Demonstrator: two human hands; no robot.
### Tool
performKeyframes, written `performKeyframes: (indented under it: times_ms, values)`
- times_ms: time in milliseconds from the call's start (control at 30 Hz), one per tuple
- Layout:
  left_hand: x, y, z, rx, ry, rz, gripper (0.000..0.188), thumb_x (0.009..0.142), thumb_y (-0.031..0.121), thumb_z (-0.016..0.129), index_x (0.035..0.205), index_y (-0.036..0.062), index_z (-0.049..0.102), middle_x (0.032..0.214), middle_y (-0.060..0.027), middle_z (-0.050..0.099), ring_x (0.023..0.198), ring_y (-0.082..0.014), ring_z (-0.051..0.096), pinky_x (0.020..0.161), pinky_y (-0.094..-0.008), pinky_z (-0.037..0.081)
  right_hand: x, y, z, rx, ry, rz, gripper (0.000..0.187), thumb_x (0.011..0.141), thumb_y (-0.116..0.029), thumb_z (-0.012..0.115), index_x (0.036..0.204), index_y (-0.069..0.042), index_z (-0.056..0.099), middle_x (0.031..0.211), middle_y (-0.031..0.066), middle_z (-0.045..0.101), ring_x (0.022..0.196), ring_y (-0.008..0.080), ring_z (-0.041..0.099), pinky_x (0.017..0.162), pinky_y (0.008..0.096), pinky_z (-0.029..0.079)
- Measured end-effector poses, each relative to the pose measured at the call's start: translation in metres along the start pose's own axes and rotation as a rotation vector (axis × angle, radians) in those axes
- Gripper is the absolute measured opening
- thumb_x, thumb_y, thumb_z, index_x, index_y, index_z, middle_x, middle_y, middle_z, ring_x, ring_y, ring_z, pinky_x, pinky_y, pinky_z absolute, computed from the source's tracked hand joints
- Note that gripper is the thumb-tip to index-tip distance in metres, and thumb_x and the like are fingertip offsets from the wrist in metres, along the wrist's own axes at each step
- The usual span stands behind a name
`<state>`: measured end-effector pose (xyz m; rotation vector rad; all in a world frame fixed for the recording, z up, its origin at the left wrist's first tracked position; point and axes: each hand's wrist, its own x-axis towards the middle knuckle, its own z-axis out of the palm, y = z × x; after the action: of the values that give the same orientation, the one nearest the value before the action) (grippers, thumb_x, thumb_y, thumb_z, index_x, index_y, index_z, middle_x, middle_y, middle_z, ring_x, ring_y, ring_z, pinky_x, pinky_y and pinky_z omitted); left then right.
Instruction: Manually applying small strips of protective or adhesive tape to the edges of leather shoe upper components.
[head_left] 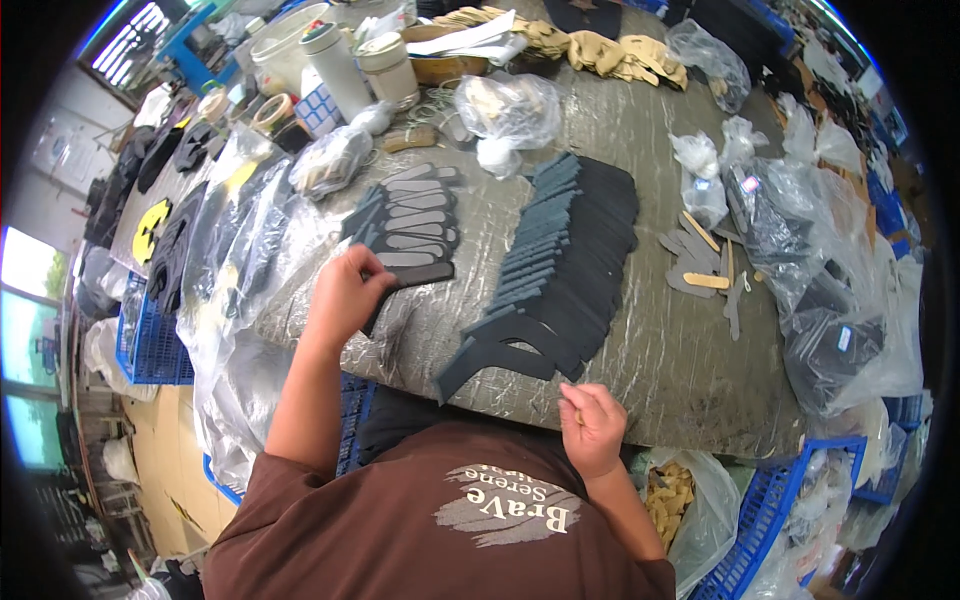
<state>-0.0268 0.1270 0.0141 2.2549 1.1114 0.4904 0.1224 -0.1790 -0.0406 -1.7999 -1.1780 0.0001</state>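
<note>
My left hand (350,292) is closed in a pinch at the near end of a row of grey, rounded-end pieces (412,228). A dark curved piece (425,274) runs from its fingertips; its other end passes below the hand. To the right lies a long overlapping stack of dark, curved flat pieces (590,250), with blue-grey edges along its left side. The nearest dark arched piece (480,362) reaches almost to the table's front edge. My right hand (592,428) is at that edge, fingers pressed together; what they hold, if anything, is too small to name.
Wooden sticks (706,281) and loose grey strips (688,250) lie on the covered table (700,370). Clear plastic bags (840,330) crowd the right side. Containers, a grey cylinder (336,70) and tan gloves (625,58) stand or lie at the back. Blue crates (760,530) flank the table below.
</note>
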Motion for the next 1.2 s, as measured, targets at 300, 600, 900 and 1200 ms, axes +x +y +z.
performKeyframes:
  times_ms: [300,600,900,1200]
  values:
    - [-0.064,0.068,0.05,-0.187,-0.291,0.74,0.081,0.069,0.057,0.067,0.126,0.004,0.044,0.119,-0.0182,0.049,0.098,-0.0353,0.057,0.077,-0.0415,0.05,0.034,-0.042,0.022,0.488,-0.145,0.351,0.009,0.079,0.001,0.065,0.088,0.001,0.064,0.081,0.0119,0.063,0.07,0.018,0.061,0.063,0.0286,0.047]
    - [-0.082,0.092,0.072,-0.147,-0.525,0.861,0.088,0.074,0.067,0.048,0.132,0.0009,0.039,0.121,-0.0187,0.05,0.106,-0.036,0.055,0.078,-0.0404,0.051,0.028,-0.04,0.017,0.792,-0.272,0.555,0.01,0.087,-0.006,0.061,0.087,0.003,0.064,0.08,0.0062,0.067,0.075,0.0117,0.061,0.066,0.027,0.049]
    - [-0.083,0.088,0.075,-0.217,-0.484,0.888,0.091,0.074,0.067,0.049,0.131,-0.0019,0.038,0.126,-0.0245,0.048,0.11,-0.0404,0.053,0.085,-0.0432,0.049,0.024,-0.032,0.018,0.845,-0.314,0.605,0.009,0.086,-0.004,0.061,0.089,0.003,0.064,0.082,0.0049,0.067,0.077,0.0101,0.061,0.068,0.0246,0.049]
    - [-0.083,0.084,0.077,-0.255,-0.531,0.888,0.094,0.072,0.068,0.049,0.132,-0.002,0.035,0.129,-0.0262,0.046,0.11,-0.0422,0.053,0.09,-0.045,0.046,0.025,-0.038,0.019,0.88,-0.317,0.671,0.008,0.086,-0.005,0.061,0.088,0.002,0.065,0.08,0.0041,0.067,0.075,0.0094,0.06,0.066,0.025,0.049]
